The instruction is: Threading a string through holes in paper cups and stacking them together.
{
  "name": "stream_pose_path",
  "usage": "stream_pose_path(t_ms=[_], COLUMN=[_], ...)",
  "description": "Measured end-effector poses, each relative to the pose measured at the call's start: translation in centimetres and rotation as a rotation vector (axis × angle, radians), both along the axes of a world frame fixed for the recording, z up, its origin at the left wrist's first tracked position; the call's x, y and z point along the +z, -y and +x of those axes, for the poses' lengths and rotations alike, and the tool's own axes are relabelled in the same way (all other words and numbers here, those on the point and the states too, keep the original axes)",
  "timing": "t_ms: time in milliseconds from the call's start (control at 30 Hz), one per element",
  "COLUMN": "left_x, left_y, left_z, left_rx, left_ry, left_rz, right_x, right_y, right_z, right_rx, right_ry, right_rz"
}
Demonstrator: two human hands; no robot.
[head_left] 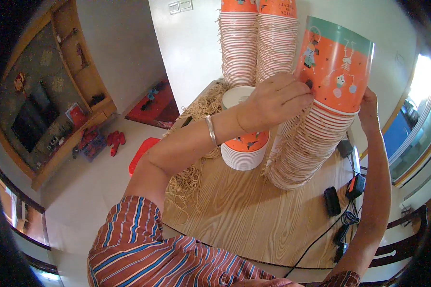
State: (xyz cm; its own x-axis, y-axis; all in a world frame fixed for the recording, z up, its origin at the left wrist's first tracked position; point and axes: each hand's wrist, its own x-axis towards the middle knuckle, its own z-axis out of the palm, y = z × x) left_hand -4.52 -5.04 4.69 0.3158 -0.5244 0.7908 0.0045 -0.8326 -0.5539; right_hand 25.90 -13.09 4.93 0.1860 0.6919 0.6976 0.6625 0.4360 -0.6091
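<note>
Over a light wooden table (234, 210), two hands work a leaning stack of orange printed paper cups (316, 129).
Left hand (277, 98) pinches the top cup's side; right hand (368, 110) grips the stack behind, beside black chargers (342, 196).

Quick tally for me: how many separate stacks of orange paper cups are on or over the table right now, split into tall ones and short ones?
Tall stacks: 3, two upright at the back, left and right, and one tilted stack held between the left hand and right hand.
Short stacks: 1, upside down on the table.
Total: 4.
</note>
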Motion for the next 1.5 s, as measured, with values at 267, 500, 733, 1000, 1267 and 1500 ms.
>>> stream_pose_path(t_ms=[267,500,733,1000,1267,1500], left_x=[-0.3,-0.8,-1.1,-1.0,-1.5,-2.6], left_y=[0.0,0.2,2.9,1.3,1.6,1.6], left_z=[0.1,-0.3,1.5,2.0,1.6,-0.1], left_rx=[0.000,0.030,0.041,0.118,0.267,0.060], left_ry=[0.017,-0.047,0.009,-0.066,-0.103,-0.179], left_rz=[-0.029,-0.037,-0.079,-0.306,-0.151,-0.232], right_x=[-0.7,-4.2,-7.1,-9.3,-10.3,-9.3], right_y=[-0.2,0.6,4.5,7.1,8.0,8.6], right_z=[0.6,0.1,-4.0,-8.1,-8.9,-10.9], right_rx=[0.090,0.133,-0.175,0.020,0.093,-0.036], right_ry=[-0.014,-0.049,-0.087,-0.256,-0.208,0.143], right_rz=[-0.009,0.069,0.160,0.115,0.060,0.114])
